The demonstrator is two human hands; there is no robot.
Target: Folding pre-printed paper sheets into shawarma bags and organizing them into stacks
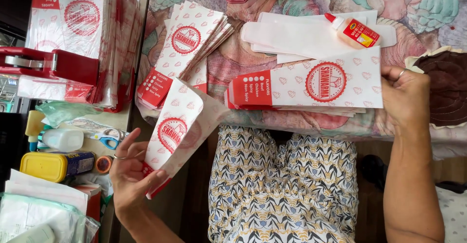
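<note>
Floral-cloth surface [428, 9] ran across the top of the view, the person's patterned lap below it, and a cluttered side shelf further out past the left hand. Left hand [130, 172] had a narrow grip closed on the lower end of a white-and-red printed paper sleeve [177, 128], which curled up and away from the fingers, off the surface and over the lap. Right hand [406, 99] pinched the near edge of a flat printed sheet [311, 84] lying on top of a low stack; the sheet stretched away from that grip toward the left hand. Beyond the right grip lay plain white paper blanks [296, 36] with a small glue bottle [352, 31] resting on them. A fanned pile of finished sleeves [187, 48] sat just above the held sleeve. Judged step: one sleeve done and being set aside while the next sheet was picked up. Next move would likely call for releasing the left-hand sleeve onto the pile, then folding and gluing the sheet. Scissors [109, 138] and a red tape dispenser [48, 63] lay out beyond the left hand.
</note>
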